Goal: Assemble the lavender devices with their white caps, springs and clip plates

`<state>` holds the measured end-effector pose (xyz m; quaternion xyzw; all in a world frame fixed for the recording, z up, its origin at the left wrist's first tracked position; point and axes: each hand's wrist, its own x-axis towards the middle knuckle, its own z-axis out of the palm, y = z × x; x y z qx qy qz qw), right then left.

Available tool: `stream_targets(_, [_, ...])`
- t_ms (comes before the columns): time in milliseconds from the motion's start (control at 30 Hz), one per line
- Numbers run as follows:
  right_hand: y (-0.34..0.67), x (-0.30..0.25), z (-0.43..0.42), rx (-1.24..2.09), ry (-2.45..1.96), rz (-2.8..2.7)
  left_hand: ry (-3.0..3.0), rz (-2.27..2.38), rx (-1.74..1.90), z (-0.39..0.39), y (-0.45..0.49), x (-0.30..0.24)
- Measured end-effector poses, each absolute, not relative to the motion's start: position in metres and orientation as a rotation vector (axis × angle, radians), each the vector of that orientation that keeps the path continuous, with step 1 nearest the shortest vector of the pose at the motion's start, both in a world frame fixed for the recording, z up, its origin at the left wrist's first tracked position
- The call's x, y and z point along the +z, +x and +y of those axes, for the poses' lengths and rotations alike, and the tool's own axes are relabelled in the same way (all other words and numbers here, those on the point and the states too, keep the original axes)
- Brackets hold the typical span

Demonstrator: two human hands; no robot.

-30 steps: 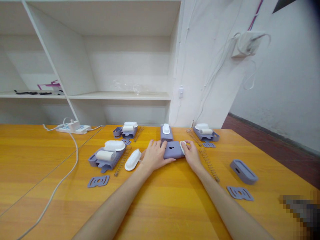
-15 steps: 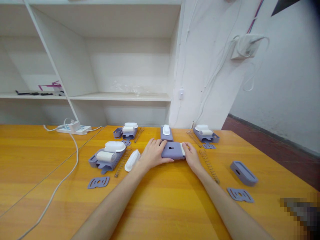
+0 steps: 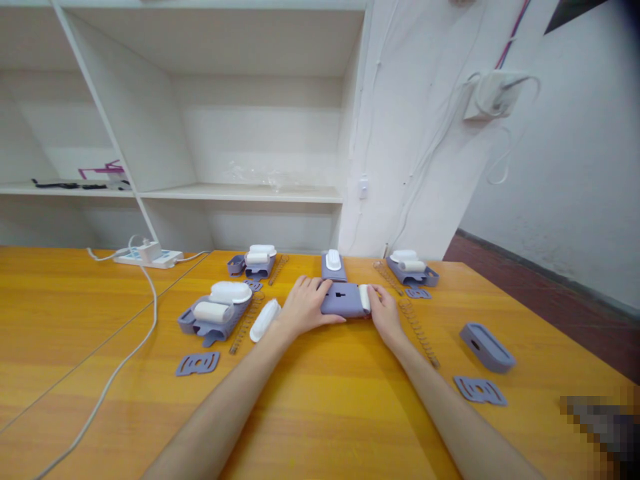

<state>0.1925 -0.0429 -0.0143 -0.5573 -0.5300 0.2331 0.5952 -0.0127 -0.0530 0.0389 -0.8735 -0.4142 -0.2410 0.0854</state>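
A grey-purple plastic housing [image 3: 345, 301] with small dark cut-outs lies on its side at the middle of the table. My left hand [image 3: 309, 305] is closed around its left end, thumb along the near edge. At the housing's right end, my right hand [image 3: 384, 308] grips a white cylindrical roll [image 3: 365, 299] that sticks partly out of the opening. How much of the roll is inside the housing is hidden. A white oval cap [image 3: 265, 320] lies just left of my left wrist. To the right of my right hand is a long coil spring [image 3: 419, 333].
Similar part sets stand around: a housing with roll and cap [image 3: 215, 312] at left, others [image 3: 259, 260] [image 3: 410, 265] behind. A grey-purple end piece [image 3: 487, 347] and slotted plate [image 3: 480, 391] lie at right. A power strip [image 3: 150, 257] and white cable [image 3: 150, 320] occupy the left.
The housing in my left hand has shifted slightly left, and a little more of the white roll shows at its right end. Both hands keep their grip.
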Motion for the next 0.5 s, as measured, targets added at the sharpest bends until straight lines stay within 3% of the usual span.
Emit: stream_targets(500, [0.1908,-0.0173,-0.0394,0.62,-1.243,-1.309,-2.629,-1.235,-0.705,-0.0509,-0.0154,0.0399])
